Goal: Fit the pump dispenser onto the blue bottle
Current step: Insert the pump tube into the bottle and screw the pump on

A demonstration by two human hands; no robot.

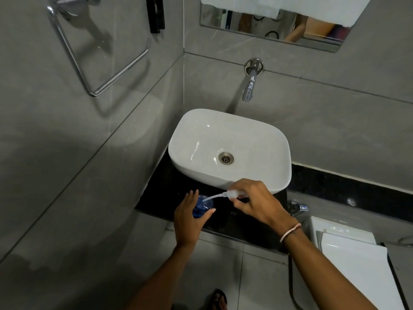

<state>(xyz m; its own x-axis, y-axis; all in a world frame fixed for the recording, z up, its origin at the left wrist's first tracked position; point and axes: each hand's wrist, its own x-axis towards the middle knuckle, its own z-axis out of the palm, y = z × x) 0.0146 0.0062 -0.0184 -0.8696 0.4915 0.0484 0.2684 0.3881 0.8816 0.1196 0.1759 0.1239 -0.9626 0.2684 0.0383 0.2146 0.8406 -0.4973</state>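
Observation:
The blue bottle (202, 206) stands on the black countertop (161, 198) just in front of the white basin. My left hand (190, 220) is wrapped around its side, fingers on its far edge and thumb on the near edge. My right hand (252, 202) pinches the white pump dispenser (232, 194) by its head. The pump lies tilted, almost sideways. Its thin clear dip tube (211, 197) curves left and its tip sits at the bottle's open mouth. The pump's collar is well clear of the bottle neck.
A white basin (230, 151) sits on the counter behind the bottle, under a chrome wall tap (249, 90). Grey tiled walls close in on the left, with a chrome towel ring (96, 52). A chrome valve (298, 208) and white toilet cistern (348, 249) stand at the right.

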